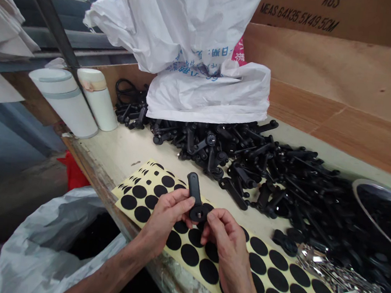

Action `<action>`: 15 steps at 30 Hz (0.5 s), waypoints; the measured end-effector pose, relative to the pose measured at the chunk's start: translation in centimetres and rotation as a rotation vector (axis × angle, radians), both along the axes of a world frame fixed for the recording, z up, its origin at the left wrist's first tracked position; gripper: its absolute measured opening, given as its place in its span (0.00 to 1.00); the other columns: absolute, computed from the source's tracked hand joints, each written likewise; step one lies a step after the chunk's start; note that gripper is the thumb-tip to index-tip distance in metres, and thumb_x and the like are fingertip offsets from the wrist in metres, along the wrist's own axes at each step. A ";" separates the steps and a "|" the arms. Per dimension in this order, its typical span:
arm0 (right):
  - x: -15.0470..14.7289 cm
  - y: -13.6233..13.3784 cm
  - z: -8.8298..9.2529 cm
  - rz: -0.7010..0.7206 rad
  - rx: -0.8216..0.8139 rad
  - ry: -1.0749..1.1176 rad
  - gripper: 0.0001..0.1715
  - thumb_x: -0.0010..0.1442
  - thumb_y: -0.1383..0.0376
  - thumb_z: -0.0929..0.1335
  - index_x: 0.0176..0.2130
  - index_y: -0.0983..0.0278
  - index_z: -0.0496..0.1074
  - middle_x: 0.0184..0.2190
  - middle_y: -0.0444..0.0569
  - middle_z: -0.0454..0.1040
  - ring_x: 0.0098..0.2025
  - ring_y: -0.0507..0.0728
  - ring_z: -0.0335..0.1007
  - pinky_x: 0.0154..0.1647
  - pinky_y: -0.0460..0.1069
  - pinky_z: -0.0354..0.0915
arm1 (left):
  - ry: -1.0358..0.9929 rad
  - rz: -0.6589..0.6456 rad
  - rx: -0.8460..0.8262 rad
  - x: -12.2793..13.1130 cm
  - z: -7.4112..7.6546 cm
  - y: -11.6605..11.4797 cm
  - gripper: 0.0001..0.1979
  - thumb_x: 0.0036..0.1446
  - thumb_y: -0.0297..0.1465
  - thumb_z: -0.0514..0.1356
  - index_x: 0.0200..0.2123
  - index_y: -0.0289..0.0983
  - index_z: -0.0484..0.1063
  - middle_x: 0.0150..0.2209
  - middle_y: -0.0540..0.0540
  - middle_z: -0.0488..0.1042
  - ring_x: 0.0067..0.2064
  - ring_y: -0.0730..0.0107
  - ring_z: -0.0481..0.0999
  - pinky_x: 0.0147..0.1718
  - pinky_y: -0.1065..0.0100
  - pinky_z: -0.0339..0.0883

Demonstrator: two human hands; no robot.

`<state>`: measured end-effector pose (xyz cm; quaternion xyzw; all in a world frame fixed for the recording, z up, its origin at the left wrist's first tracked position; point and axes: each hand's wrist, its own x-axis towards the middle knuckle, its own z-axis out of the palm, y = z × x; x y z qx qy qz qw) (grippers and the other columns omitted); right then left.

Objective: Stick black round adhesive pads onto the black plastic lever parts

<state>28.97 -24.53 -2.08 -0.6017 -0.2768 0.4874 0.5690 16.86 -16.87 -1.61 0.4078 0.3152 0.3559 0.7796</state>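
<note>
- The left hand (169, 209) pinches a black lever (194, 189), thumb on top and fingers curled beneath; this grip probably steadies the piece while leaving its round end exposed.
- The lever is above the sheet of black discs (195, 272), tilted with its narrow end away from the person and its round end near; a small metallic bit shows at the middle of that round end, perhaps why it is turned upward.
- The right hand (226, 233) is at the round end, thumb and forefinger drawn close together; whether they pinch anything, or touch the lever or only sit just beside it, one cannot tell.
- The sheet lies along the near edge of the tabletop (124, 143), under both hands; such a spot likely keeps the discs within easy reach.
- Beyond it spreads a heap of similar black parts (213, 144), long and loose across the tabletop; a white sack (205, 90) rests against the heap, its lower edge over some pieces.
- At the right are a pile of shiny metal pieces (352, 291) and a round-rimmed bowl (356, 187) with dark contents — too blurred to name.
- Two pale bottles (63, 104) stand side by side at the left, well apart from the hands; perhaps so they stay out of the way.
</note>
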 end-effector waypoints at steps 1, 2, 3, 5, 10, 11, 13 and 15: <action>0.0 0.0 0.0 -0.001 0.001 -0.012 0.16 0.59 0.53 0.68 0.30 0.63 0.67 0.20 0.41 0.67 0.23 0.50 0.61 0.28 0.45 0.59 | -0.002 0.003 0.001 0.0 0.0 0.0 0.11 0.58 0.32 0.60 0.40 0.31 0.75 0.33 0.43 0.75 0.29 0.73 0.70 0.25 0.73 0.65; 0.0 -0.1 0.1 -0.002 0.001 -0.021 0.17 0.59 0.53 0.68 0.30 0.63 0.67 0.20 0.41 0.66 0.23 0.50 0.61 0.27 0.45 0.59 | -0.003 0.005 0.002 0.0 0.0 0.1 0.11 0.58 0.32 0.60 0.40 0.31 0.75 0.33 0.43 0.75 0.29 0.73 0.70 0.25 0.73 0.65; 0.0 -0.1 0.1 -0.006 0.000 -0.032 0.17 0.59 0.53 0.68 0.29 0.63 0.67 0.19 0.41 0.66 0.23 0.50 0.60 0.27 0.45 0.59 | -0.003 0.006 0.006 0.0 -0.1 0.1 0.11 0.58 0.32 0.60 0.40 0.31 0.75 0.34 0.43 0.75 0.30 0.73 0.71 0.26 0.72 0.65; 0.0 -0.1 0.2 -0.022 -0.003 -0.060 0.17 0.59 0.52 0.68 0.29 0.63 0.68 0.19 0.40 0.66 0.23 0.50 0.60 0.27 0.44 0.59 | -0.003 0.006 0.012 0.0 -0.1 0.1 0.11 0.58 0.32 0.60 0.41 0.31 0.75 0.34 0.42 0.76 0.30 0.72 0.71 0.26 0.72 0.65; 0.0 0.1 0.2 -0.047 -0.001 -0.119 0.17 0.57 0.52 0.69 0.28 0.63 0.68 0.18 0.40 0.65 0.22 0.50 0.59 0.25 0.44 0.58 | 0.007 0.003 0.016 0.0 -0.3 0.0 0.12 0.58 0.33 0.60 0.41 0.31 0.75 0.35 0.42 0.75 0.32 0.70 0.71 0.27 0.71 0.65; 0.0 0.2 0.2 -0.049 -0.001 -0.124 0.17 0.57 0.52 0.69 0.28 0.63 0.69 0.18 0.40 0.65 0.22 0.50 0.59 0.25 0.44 0.58 | 0.007 0.005 0.020 0.0 -0.3 0.0 0.12 0.58 0.33 0.60 0.42 0.31 0.75 0.35 0.42 0.75 0.32 0.70 0.71 0.27 0.71 0.65; 0.0 0.1 0.0 -0.053 -0.002 -0.134 0.17 0.57 0.52 0.69 0.28 0.63 0.69 0.17 0.40 0.65 0.22 0.50 0.59 0.25 0.44 0.58 | 0.010 0.010 0.032 -0.1 -0.3 0.0 0.12 0.59 0.33 0.60 0.42 0.32 0.75 0.36 0.42 0.75 0.33 0.70 0.70 0.28 0.71 0.65; 0.1 0.0 -0.1 -0.048 -0.001 -0.146 0.17 0.58 0.53 0.68 0.29 0.63 0.68 0.17 0.40 0.65 0.22 0.50 0.59 0.25 0.44 0.57 | 0.015 0.014 0.045 0.0 -0.2 -0.1 0.11 0.59 0.33 0.60 0.42 0.33 0.75 0.37 0.42 0.75 0.33 0.71 0.70 0.29 0.71 0.64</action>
